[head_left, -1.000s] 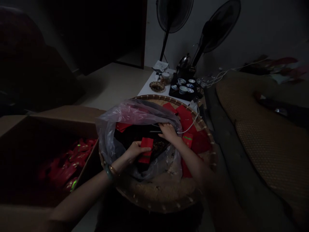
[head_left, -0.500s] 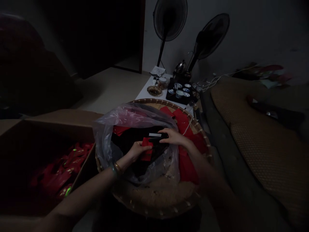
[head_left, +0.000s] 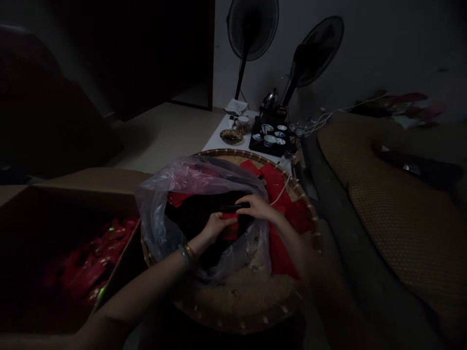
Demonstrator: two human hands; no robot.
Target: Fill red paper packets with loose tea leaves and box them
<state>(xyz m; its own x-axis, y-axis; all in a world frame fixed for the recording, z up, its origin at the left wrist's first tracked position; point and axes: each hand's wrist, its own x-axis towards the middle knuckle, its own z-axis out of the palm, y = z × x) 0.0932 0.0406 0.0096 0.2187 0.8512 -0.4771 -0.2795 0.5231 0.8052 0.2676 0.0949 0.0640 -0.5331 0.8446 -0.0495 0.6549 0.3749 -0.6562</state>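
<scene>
My left hand (head_left: 214, 226) pinches a small red packet (head_left: 230, 230) over the open mouth of a clear plastic bag (head_left: 155, 228). Close beside it, my right hand (head_left: 257, 208) grips a slim black tool (head_left: 232, 208), whose kind is hard to make out in the dim light. The tool lies at the packet's upper edge; whether it clamps the packet cannot be told. Dark contents (head_left: 193, 214) fill the bag, too dark to identify. Beneath everything is a round woven bamboo tray (head_left: 237, 296), with red packets (head_left: 282, 255) along its right side.
A cardboard box (head_left: 98, 177) at left holds many shiny red packets (head_left: 87, 262). Behind the tray stands a white table (head_left: 215, 141) with a black tea tray (head_left: 259, 146) and cups. Two fans (head_left: 251, 29) stand farther back. A woven mat (head_left: 379, 194) lies at right.
My left hand has moved the red packet slightly right, closer to the black tool. The tool has tilted, so its pale strip no longer shows.
</scene>
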